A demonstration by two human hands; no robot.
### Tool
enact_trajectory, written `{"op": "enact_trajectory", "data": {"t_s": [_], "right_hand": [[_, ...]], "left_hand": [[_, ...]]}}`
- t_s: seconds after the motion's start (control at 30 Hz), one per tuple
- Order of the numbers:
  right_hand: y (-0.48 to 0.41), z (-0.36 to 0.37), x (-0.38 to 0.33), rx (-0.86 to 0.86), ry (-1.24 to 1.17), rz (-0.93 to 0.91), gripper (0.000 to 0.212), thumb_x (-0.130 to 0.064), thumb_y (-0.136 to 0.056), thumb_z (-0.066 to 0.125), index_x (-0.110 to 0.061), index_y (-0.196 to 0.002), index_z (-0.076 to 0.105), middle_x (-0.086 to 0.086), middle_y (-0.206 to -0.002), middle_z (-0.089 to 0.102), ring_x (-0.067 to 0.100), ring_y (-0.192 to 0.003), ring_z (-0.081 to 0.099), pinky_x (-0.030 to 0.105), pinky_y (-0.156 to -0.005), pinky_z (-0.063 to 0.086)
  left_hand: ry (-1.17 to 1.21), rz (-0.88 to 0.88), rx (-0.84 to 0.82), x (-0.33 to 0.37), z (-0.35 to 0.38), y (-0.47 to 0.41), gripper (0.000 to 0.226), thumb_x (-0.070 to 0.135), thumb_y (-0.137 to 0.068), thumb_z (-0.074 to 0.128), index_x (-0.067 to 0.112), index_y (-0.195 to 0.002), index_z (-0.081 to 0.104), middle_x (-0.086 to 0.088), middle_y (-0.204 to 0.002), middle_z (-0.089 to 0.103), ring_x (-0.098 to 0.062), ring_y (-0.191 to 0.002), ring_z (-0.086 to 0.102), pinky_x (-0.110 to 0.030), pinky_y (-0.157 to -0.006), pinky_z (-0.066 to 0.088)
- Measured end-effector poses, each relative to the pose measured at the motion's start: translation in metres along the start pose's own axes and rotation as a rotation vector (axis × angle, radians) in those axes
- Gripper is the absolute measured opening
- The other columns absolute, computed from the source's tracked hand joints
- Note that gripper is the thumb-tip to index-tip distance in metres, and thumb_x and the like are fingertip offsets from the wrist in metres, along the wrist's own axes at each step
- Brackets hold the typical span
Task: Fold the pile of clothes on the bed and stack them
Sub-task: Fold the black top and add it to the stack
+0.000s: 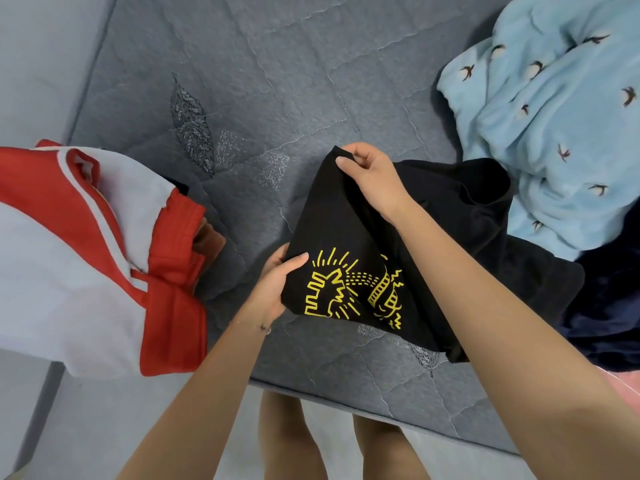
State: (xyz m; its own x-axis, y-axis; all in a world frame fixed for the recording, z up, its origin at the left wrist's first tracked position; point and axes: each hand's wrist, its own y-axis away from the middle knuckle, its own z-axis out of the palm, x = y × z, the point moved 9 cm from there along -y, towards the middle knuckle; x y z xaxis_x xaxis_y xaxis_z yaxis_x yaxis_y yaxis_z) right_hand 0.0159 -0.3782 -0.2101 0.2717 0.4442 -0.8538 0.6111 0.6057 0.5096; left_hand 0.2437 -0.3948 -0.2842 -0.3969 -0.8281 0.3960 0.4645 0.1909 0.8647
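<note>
A black T-shirt (446, 216) with a yellow line drawing on it hangs between my hands over the grey quilted bed (277, 81). My left hand (277, 285) grips its near left edge, thumb on top of the cloth. My right hand (370, 174) pinches the far top corner and lifts it. The shirt's right part trails onto the bed. At the left edge of the bed lies a stack of folded clothes (79, 258), with a red and white garment on top.
A light blue fleece with small bird prints (554, 116) lies crumpled at the right. A dark navy garment (602, 317) lies below it, with a bit of pink cloth (627, 382) at the right edge. The bed's near edge runs just in front of my legs.
</note>
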Motion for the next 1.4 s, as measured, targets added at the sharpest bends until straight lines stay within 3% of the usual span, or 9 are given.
{"op": "enact_trajectory", "data": {"t_s": [0.1,0.2,0.33,0.47,0.53,0.67,0.8,1.1,1.4], "right_hand": [[-0.008,-0.003,0.004,0.092,0.269,-0.080,0.004,-0.019,-0.095,0.061,-0.023,-0.093,0.062,0.001,-0.091,0.072,0.015,-0.089,0.067,0.032,-0.088,0.053],[-0.012,-0.001,0.007,0.135,0.416,-0.109,0.003,-0.024,-0.094,0.062,-0.023,-0.096,0.061,-0.006,-0.084,0.065,0.012,-0.087,0.061,0.028,-0.085,0.048],[-0.015,0.011,0.009,0.102,0.280,-0.058,0.010,-0.015,-0.095,0.061,-0.023,-0.097,0.056,-0.010,-0.082,0.060,0.012,-0.085,0.059,0.025,-0.083,0.045],[-0.020,0.020,0.008,0.077,0.126,-0.037,0.019,-0.013,-0.092,0.064,-0.030,-0.096,0.057,0.018,-0.092,0.070,0.034,-0.086,0.066,0.039,-0.085,0.055],[-0.023,0.025,0.011,0.065,0.159,-0.050,0.018,-0.011,-0.090,0.067,-0.023,-0.099,0.058,0.010,-0.083,0.068,0.021,-0.080,0.064,0.028,-0.085,0.052],[-0.025,0.035,0.023,0.039,0.475,-0.100,0.038,-0.023,-0.086,0.073,-0.021,-0.122,0.059,-0.001,-0.112,0.066,0.016,-0.112,0.059,0.037,-0.105,0.040],[-0.012,0.015,0.026,0.146,0.827,-0.143,0.053,-0.037,-0.089,0.067,-0.025,-0.138,0.049,-0.001,-0.138,0.053,0.021,-0.135,0.039,0.043,-0.112,0.025],[0.028,-0.063,0.040,0.281,0.965,-0.117,0.063,-0.041,-0.092,0.062,-0.024,-0.148,0.039,0.002,-0.155,0.035,0.024,-0.149,0.015,0.047,-0.121,0.006],[0.057,-0.173,0.070,0.471,0.945,-0.014,0.064,-0.043,-0.092,0.061,-0.020,-0.147,0.041,0.010,-0.155,0.035,0.031,-0.147,0.020,0.048,-0.120,0.014]], "left_hand": [[0.010,0.072,0.027,0.005,-0.007,0.003,0.038,0.003,-0.093,0.059,0.014,-0.129,0.059,-0.010,-0.122,0.069,-0.027,-0.110,0.067,-0.044,-0.095,0.054],[-0.045,0.133,0.053,0.009,-0.014,0.005,0.042,0.006,-0.094,0.059,0.015,-0.135,0.056,-0.008,-0.126,0.067,-0.026,-0.116,0.064,-0.047,-0.102,0.049],[-0.097,0.215,0.061,0.016,-0.015,0.017,0.038,0.006,-0.097,0.056,0.016,-0.133,0.058,-0.005,-0.124,0.069,-0.023,-0.117,0.064,-0.039,-0.102,0.050],[-0.109,0.268,0.087,0.018,-0.020,0.023,0.034,0.007,-0.096,0.057,0.014,-0.130,0.061,-0.004,-0.121,0.070,-0.020,-0.114,0.065,-0.033,-0.098,0.052],[-0.164,0.258,0.156,0.013,-0.030,0.017,0.030,0.010,-0.096,0.058,0.012,-0.126,0.064,-0.006,-0.117,0.071,-0.020,-0.110,0.067,-0.035,-0.095,0.051],[-0.751,0.336,0.417,0.012,-0.051,0.004,0.015,0.010,-0.094,0.061,0.018,-0.105,0.067,-0.004,-0.090,0.061,-0.018,-0.085,0.060,-0.036,-0.086,0.049],[-1.028,0.488,0.537,0.027,-0.035,0.011,0.050,0.014,-0.090,0.066,0.015,-0.138,0.050,-0.014,-0.127,0.045,-0.028,-0.120,0.045,-0.038,-0.105,0.037],[-1.500,0.783,0.314,0.046,0.065,0.001,0.063,0.028,-0.094,0.060,0.025,-0.152,0.034,-0.015,-0.158,0.025,-0.035,-0.146,0.023,-0.055,-0.118,0.022],[-1.775,0.869,0.147,0.027,0.166,-0.026,0.061,0.043,-0.096,0.044,0.026,-0.153,0.031,-0.016,-0.159,0.025,-0.036,-0.147,0.022,-0.058,-0.117,0.018]]}}
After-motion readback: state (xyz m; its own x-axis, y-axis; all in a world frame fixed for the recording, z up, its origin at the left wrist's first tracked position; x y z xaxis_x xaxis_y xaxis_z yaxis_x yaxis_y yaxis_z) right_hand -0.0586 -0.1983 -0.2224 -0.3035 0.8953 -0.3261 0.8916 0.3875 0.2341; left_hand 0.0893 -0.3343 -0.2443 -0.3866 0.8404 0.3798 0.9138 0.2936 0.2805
